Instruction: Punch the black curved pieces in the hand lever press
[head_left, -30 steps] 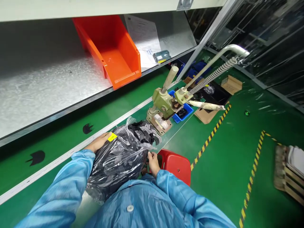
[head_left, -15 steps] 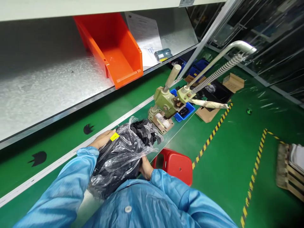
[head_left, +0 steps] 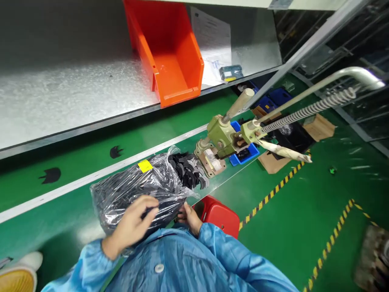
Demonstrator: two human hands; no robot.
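Observation:
A clear plastic bag (head_left: 133,188) full of flat black parts lies on the green bench, with a yellow label (head_left: 145,166) on top. Black parts (head_left: 188,170) spill from its open right end. My left hand (head_left: 133,223) rests on the bag's near side, fingers curled onto the plastic. My right hand (head_left: 190,217) grips the bag's lower right edge at the bench front. Both sleeves are blue.
A green hand press (head_left: 225,136) with a long lever stands right of the bag, a blue tray (head_left: 246,154) behind it. An orange bin (head_left: 170,56) sits on the metal shelf above. A red stool (head_left: 221,217) stands below the bench edge. Cardboard boxes lie on the floor.
My left hand has moved from the bag's far side by the yellow label to its near side. The bag now lies flatter and further left. The view has shifted.

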